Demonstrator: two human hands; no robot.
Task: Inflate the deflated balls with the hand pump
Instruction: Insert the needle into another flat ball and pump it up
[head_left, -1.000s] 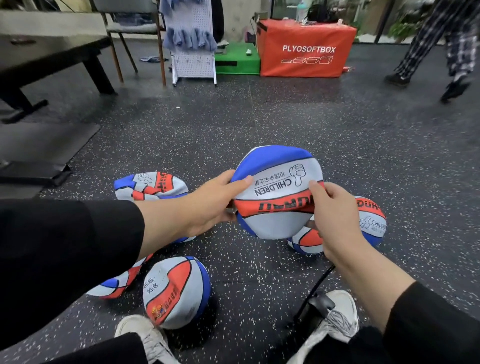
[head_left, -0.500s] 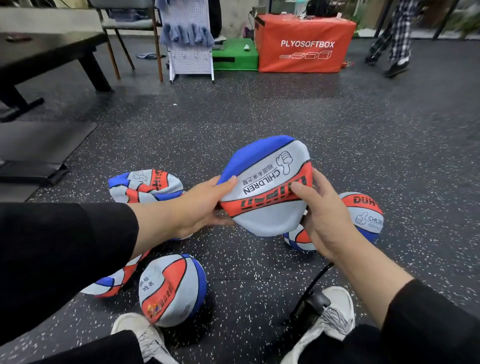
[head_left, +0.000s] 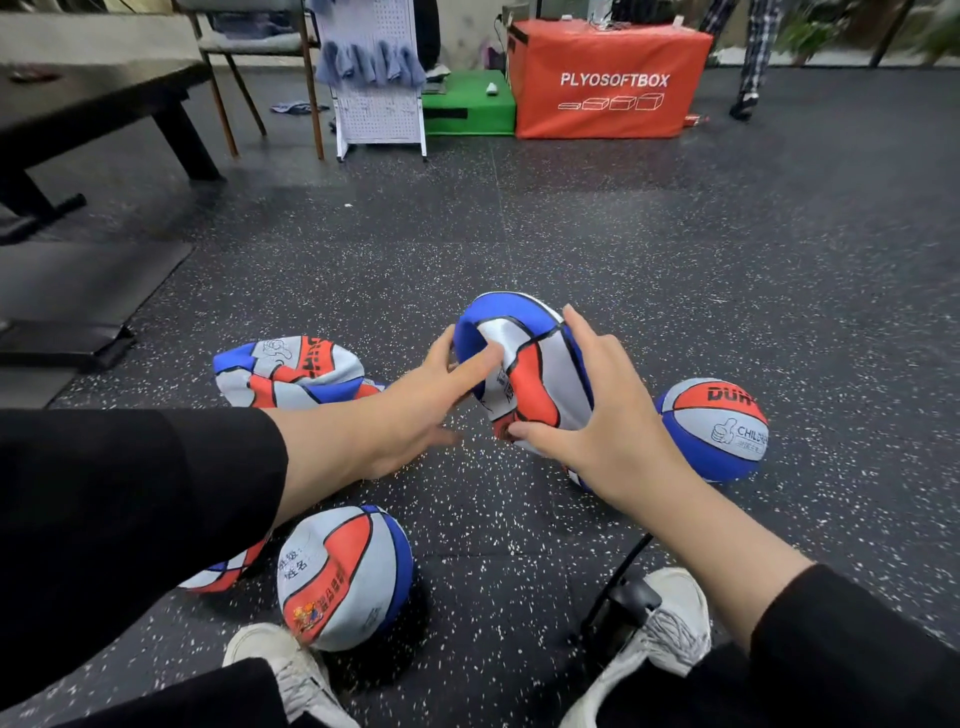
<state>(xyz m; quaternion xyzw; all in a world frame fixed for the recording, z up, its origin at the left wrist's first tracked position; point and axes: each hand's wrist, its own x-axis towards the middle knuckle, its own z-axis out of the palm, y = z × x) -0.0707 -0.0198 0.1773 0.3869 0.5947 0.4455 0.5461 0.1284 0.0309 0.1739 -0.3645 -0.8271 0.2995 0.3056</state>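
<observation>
Pinching a deflated ball (head_left: 530, 364) from both sides, the two hands are seen above the floor: the left hand (head_left: 431, 400) has its thumb pressed into the near face and fingers curled behind the blue rim, while the right hand (head_left: 597, 415) is spread over the right side with its thumb at the lower edge, so each grip is closed on the ball. The ball is held folded and dented (blue, red and grey panels, creased). Beneath it, a speckled black rubber floor (head_left: 649, 249) is shown. A round ball (head_left: 714, 428) lies just right of the hands, another round ball (head_left: 345, 577) near the left shoe (head_left: 291, 670), and a crumpled flat ball (head_left: 293, 371) beyond the left forearm. A black pump (head_left: 626, 605) is seen by the right shoe (head_left: 670, 623). Farther off, an orange box (head_left: 608, 83), a green box (head_left: 467, 106) and a dark bench (head_left: 98, 93) are visible.
</observation>
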